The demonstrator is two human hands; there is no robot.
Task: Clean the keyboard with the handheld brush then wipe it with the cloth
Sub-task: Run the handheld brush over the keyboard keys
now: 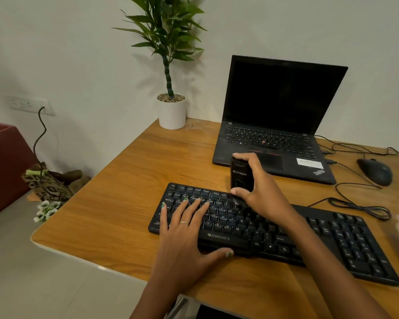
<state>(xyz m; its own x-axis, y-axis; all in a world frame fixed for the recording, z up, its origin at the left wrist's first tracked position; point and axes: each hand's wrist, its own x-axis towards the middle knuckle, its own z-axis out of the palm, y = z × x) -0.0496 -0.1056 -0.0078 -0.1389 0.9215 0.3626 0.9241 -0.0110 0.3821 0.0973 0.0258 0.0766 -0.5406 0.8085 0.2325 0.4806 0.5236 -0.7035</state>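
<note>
The keyboard (274, 233) lies on the wooden desk (124, 192), running from 9 o'clock toward 4 o'clock across my view. I read the current step as brushing the upper key rows; wiping has not begun, and I cannot identify the cloth with certainty.

Risks from this position:
1. The handheld brush (241, 177) stands nearly upright, bristles down on the upper rows near the number keys. Excess downward pressure could, in my judgement, splay the bristles and unseat a keycap.
2. The open laptop (276, 125) sits just beyond the brush at 12 o'clock. A long forward stroke could flick debris onto its palm rest or strike its front edge.
3. The keyboard cable (355, 204) loops at 3 o'clock, near the mouse (376, 171). A sideways shove of the board could drag it.
4. If the bracing hand lifts, the board may slide under the strokes.

Hand pose:
- Right hand (260, 192): the forearm crosses the board's middle from 5 o'clock. Thumb and fingers are curled round the brush body, clamping it; the thumb tip sits low, near the bristles.
- Left hand (184, 233): palm down on the board's left end, fingers straight and slightly spread over the keys, thumb stretched along the front edge. It presses and grips nothing.

A potted plant (172, 111) stands at 11 o'clock, well apart.
</note>
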